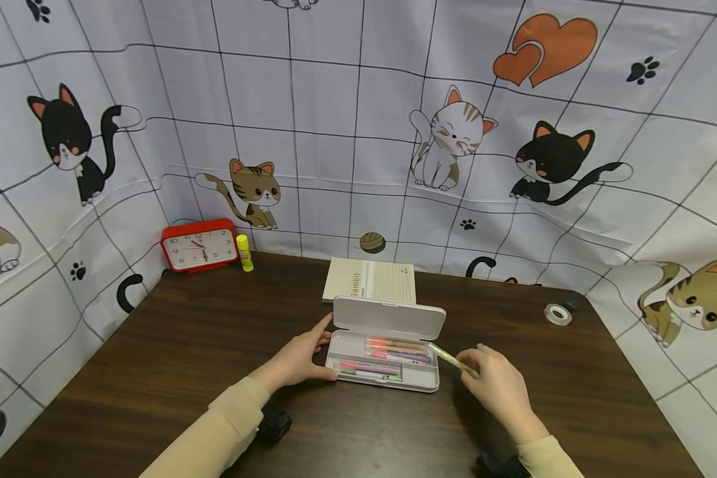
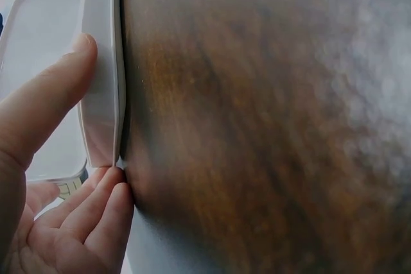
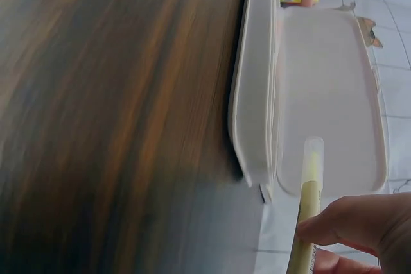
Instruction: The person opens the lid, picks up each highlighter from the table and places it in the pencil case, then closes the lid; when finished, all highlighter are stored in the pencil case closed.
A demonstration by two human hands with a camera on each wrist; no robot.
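Observation:
A white pencil case [image 1: 415, 378] lies on the table with its lid [image 1: 388, 318] raised. Inside are several pens [image 1: 394, 348] with orange, pink and purple parts, some in the back compartment and some in the front one. My left hand [image 1: 295, 358] holds the case at its left end, thumb [image 2: 70, 68] on the front wall and fingers round the side. To the right, my right hand [image 1: 496, 382] pinches a yellow highlighter [image 3: 308, 200] between thumb and fingers. Its clear-capped tip points toward the case, over the right end in the head view.
Behind the case lies a beige notebook [image 1: 370, 280]. A red alarm clock [image 1: 200, 245] and a yellow glue stick [image 1: 244, 253] stand at the back left. A roll of white tape [image 1: 557, 315] sits at the back right. A patterned curtain [image 1: 334, 133] hangs along the table's back edge.

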